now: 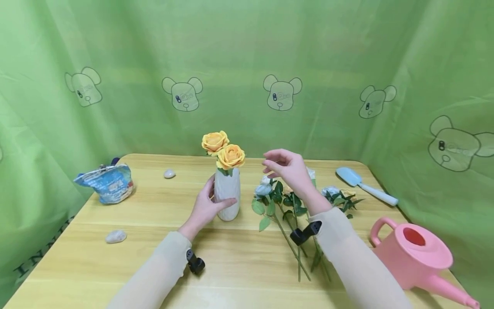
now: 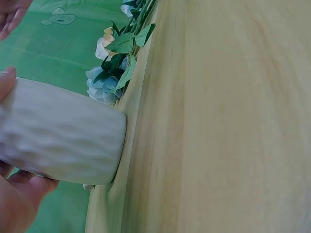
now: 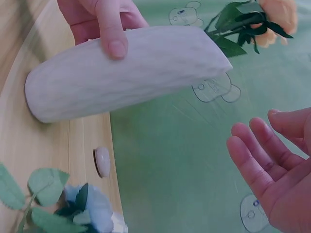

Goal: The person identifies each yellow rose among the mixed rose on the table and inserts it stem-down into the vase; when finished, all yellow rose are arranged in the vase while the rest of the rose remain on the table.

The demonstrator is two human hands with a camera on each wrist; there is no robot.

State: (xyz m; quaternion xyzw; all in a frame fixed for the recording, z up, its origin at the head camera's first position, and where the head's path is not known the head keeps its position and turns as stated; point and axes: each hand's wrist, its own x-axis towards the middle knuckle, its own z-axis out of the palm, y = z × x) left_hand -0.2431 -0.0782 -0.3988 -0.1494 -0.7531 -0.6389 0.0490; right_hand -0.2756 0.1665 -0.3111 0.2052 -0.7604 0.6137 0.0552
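A white textured vase [image 1: 228, 195] stands upright on the table, and two yellow-orange roses [image 1: 231, 156] rise from its mouth. My left hand [image 1: 206, 208] grips the vase from its left side, the thumb across the front, as the right wrist view also shows on the vase [image 3: 121, 73]. To the right of the roses, my right hand [image 1: 287, 168] hovers in the air with its fingers loosely bent and nothing between them. Beneath it lie several loose flower stems with green leaves and a pale blue rose [image 1: 263, 189]; the forearm hides part of them.
A pink watering can [image 1: 414, 253] stands at the right front, with a light blue trowel [image 1: 364, 184] behind it. At the left are a crumpled blue-and-white bag [image 1: 112, 184] and two pale stones, one nearer [image 1: 115, 236]. Green curtains surround the table [image 1: 231, 274].
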